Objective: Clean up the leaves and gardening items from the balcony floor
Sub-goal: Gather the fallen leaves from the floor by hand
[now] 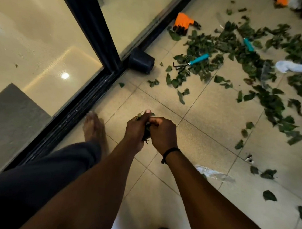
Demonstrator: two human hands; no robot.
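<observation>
Both hands, left (135, 129) and right (163, 133), clutch a leaf bunch (147, 132), mostly hidden between them. Bare tiles (210, 119) lie ahead; the door track (85, 99) edges them at 10 o'clock. Leaves (261, 56) and rake (191, 62) lie at 1 o'clock.

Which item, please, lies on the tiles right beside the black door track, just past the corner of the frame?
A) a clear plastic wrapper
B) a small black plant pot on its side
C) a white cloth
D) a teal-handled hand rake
B: the small black plant pot lies tipped over against the door track, while the hand rake lies among the leaves.
</observation>
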